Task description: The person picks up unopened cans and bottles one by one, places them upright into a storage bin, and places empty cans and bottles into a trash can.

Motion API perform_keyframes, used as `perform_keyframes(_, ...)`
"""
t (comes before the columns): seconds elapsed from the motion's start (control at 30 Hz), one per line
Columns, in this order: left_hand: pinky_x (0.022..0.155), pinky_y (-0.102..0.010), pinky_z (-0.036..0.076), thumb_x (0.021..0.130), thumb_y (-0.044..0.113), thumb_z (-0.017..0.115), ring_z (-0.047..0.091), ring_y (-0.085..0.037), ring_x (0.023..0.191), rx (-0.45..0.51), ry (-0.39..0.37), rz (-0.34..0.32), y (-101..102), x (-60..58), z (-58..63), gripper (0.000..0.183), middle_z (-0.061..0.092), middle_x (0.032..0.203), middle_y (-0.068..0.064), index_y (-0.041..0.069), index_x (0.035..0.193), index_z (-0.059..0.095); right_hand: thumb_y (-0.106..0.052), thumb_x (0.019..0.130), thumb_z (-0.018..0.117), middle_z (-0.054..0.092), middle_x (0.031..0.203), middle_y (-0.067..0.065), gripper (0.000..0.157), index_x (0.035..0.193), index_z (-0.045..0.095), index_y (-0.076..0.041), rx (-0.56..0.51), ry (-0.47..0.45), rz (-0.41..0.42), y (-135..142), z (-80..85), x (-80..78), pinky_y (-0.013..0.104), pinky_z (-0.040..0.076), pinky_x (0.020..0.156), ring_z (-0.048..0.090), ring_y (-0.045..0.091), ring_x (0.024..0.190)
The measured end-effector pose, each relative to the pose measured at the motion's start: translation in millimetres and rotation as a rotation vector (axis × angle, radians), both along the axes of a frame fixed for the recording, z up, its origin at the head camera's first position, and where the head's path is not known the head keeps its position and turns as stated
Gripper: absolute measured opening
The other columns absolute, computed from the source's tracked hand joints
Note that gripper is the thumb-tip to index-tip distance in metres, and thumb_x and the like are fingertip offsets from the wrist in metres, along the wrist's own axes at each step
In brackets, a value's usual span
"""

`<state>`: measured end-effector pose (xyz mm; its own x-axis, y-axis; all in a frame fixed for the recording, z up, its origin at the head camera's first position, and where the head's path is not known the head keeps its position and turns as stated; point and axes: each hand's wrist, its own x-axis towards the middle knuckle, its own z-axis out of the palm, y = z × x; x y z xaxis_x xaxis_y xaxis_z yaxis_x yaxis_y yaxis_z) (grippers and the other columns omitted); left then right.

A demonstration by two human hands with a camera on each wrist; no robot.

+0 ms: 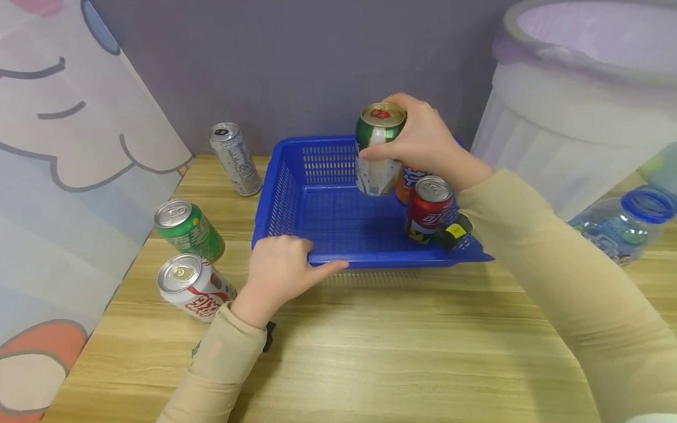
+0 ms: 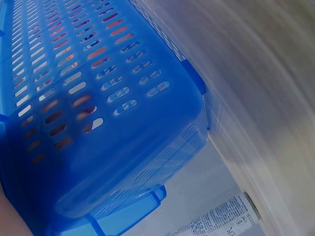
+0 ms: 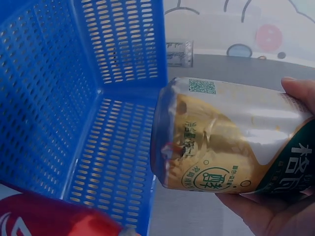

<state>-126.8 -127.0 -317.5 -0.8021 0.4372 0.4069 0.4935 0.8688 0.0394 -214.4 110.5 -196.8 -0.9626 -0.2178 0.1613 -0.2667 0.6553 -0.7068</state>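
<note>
My right hand (image 1: 427,135) grips a green, white and gold drink can (image 1: 377,164) near its top, holding it upright over a blue plastic basket (image 1: 353,262). In the right wrist view the can (image 3: 221,142) shows its gold lower end, with fingertips on both sides. Over the basket's front left corner my left hand (image 1: 280,270) is hooked, its thumb stretched along the rim. The left wrist view looks at the slotted outer wall of the basket (image 2: 147,113). Inside, at the right, stand a red can (image 1: 428,209) and an orange can (image 1: 409,181), partly hidden.
Left of the basket stand a silver can (image 1: 236,159), a green can (image 1: 191,230) and a white and red can (image 1: 194,288). A white bin (image 1: 576,106) rises at the right, beside a clear jar with a blue lid (image 1: 621,226). A grey wall (image 1: 306,58) closes the back.
</note>
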Motion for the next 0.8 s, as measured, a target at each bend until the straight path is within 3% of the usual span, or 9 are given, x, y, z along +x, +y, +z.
perform_keyframes(0.2, 0.036, -0.026, 0.022, 0.073, 0.075, 0.056, 0.025, -0.009, 0.039, -0.006, -0.004, 0.002, 1.0, 2.0, 2.0, 0.065, 0.022, 0.047, 0.009, 0.022, 0.049, 0.028, -0.032, 0.07, 0.082, 0.057, 0.119, 0.01, 0.074, 0.13, 0.047, -0.008, -0.005, -0.034, -0.042, -5.0, -6.4, -10.6, 0.039, 0.048, 0.089, 0.055, 0.023, 0.104)
perform_keyframes(0.8, 0.036, -0.025, 0.021, 0.072, 0.072, 0.061, 0.023, -0.008, 0.041, -0.021, -0.027, 0.013, 3.1, 4.6, 5.7, 0.065, 0.022, 0.047, 0.009, 0.021, 0.049, 0.028, -0.032, 0.072, 0.08, 0.055, 0.127, 0.01, 0.077, 0.135, 0.042, -0.009, -0.125, -0.138, -0.163, -17.8, -32.2, -33.0, 0.04, 0.049, 0.09, 0.055, 0.024, 0.11)
